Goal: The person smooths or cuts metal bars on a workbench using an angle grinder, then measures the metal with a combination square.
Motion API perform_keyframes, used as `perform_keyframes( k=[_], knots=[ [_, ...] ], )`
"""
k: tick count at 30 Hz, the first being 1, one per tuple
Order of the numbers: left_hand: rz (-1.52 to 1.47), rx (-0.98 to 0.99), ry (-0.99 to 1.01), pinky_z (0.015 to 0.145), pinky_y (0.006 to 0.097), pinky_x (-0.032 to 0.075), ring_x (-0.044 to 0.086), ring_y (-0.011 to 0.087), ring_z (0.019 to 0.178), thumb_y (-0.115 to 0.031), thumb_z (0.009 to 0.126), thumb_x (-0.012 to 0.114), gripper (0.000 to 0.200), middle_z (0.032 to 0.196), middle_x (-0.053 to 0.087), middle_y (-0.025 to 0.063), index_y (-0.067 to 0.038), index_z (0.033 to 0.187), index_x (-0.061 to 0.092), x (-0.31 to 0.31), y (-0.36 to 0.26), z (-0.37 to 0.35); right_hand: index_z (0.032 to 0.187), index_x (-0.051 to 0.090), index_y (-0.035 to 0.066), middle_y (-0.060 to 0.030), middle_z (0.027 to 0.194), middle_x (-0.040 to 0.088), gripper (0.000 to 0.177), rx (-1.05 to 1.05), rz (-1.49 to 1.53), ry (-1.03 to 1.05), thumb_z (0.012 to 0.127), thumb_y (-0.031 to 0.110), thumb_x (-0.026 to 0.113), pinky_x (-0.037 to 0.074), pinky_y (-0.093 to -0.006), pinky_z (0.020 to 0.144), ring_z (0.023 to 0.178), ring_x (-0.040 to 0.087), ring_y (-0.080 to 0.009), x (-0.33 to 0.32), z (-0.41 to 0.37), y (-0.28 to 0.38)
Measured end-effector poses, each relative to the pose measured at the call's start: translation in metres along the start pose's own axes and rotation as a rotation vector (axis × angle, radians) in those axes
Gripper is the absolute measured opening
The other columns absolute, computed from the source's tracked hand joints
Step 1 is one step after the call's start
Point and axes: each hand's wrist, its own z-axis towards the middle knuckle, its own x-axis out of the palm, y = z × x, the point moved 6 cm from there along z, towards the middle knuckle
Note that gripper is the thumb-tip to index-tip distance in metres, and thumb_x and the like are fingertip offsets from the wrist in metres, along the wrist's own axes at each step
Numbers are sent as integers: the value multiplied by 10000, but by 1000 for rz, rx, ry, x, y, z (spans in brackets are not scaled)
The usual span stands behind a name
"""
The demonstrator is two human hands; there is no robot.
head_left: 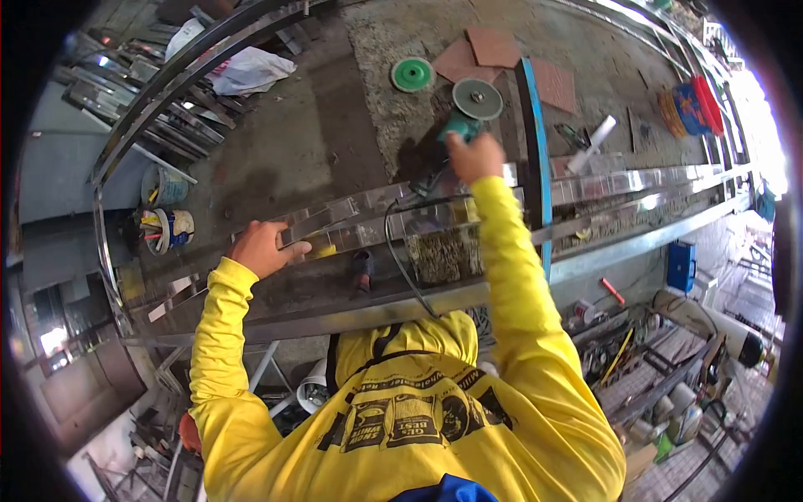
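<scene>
My right hand [477, 156] is wrapped round a green angle grinder [457, 127], slightly blurred. The grinder's round grey disc [478, 102] faces up, beyond my knuckles. A black cord [390, 243] trails back from the tool toward my body. Farther left, my left hand [263, 248] grips the end part of a shiny metal tube [330, 216], thumb on the near side and fingers over the far side. More bare metal tubes lie alongside it, across a long metal frame [401, 305] in front of me.
A blue-faced bar [533, 125] crosses the frame to the right of the grinder. Beyond are a green disc [412, 74] and reddish tiles [495, 48]. Buckets stand at left [177, 227] and right [694, 107]. A blue toolbox [682, 266] and cluttered metal scraps lie at lower right.
</scene>
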Motion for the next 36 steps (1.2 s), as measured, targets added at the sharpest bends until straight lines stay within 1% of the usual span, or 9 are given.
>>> perform_keyframes(
  k=[2,5,7,11,12,16,21,27,36],
  knots=[
    [28,2,30,717,430,549,694,333,705,-586,823,786,670,698,681,174,37,1065,741,5,5,-9,1122,682,-103,-330,1159,690,762,135,33,52,787,577,764,508,-465,1017,1179,644,-459,74,20,-29],
    [74,91,-18,745,437,535,652,344,701,-609,814,782,675,672,652,174,34,1016,739,19,25,-16,1097,714,-107,-324,1215,677,756,306,208,-219,711,534,824,513,-447,1023,1209,637,-431,91,30,-30],
    [64,197,-55,698,431,498,548,314,553,-600,808,795,639,593,583,140,27,914,732,28,33,-18,1065,722,-113,-318,1196,689,715,335,199,-154,705,497,822,520,-437,1001,1182,659,-415,92,50,-26],
    [116,279,141,705,457,537,674,353,670,-604,800,794,624,697,679,159,8,903,726,44,25,-9,1151,682,-96,-285,1186,704,725,266,326,62,706,461,815,540,-428,936,1110,693,-390,62,22,-22],
    [263,248,244,843,505,569,723,409,931,-622,831,742,614,893,736,227,-58,1071,762,46,17,-8,1136,679,-80,-250,1079,734,712,213,259,-7,685,457,804,546,-423,877,1019,717,-379,30,-25,2],
    [261,612,218,840,535,567,716,434,928,-661,835,714,666,969,733,236,-49,1098,699,82,-6,9,1131,637,-21,-121,968,698,529,-114,494,-183,740,289,812,533,-367,840,891,660,-218,-20,-179,4],
    [359,869,330,817,545,567,712,448,925,-716,826,689,741,968,721,264,-25,1078,609,156,-78,20,1245,613,-4,-25,1025,643,549,56,1008,-146,804,291,756,480,-265,784,871,581,-114,-37,-383,-38],
    [522,1045,322,815,504,576,723,418,918,-748,814,676,771,966,736,226,-11,1041,668,189,-125,11,1272,569,-37,-160,1124,667,598,265,1538,-517,819,319,725,588,-391,797,919,702,-257,43,-544,-85],
    [593,1045,183,813,517,540,690,432,952,-711,806,717,731,978,713,234,-21,1018,605,215,-128,-9,1206,579,-27,-153,1032,673,527,330,1501,-846,820,291,745,583,-385,776,868,695,-252,117,-635,-154]
  ],
)
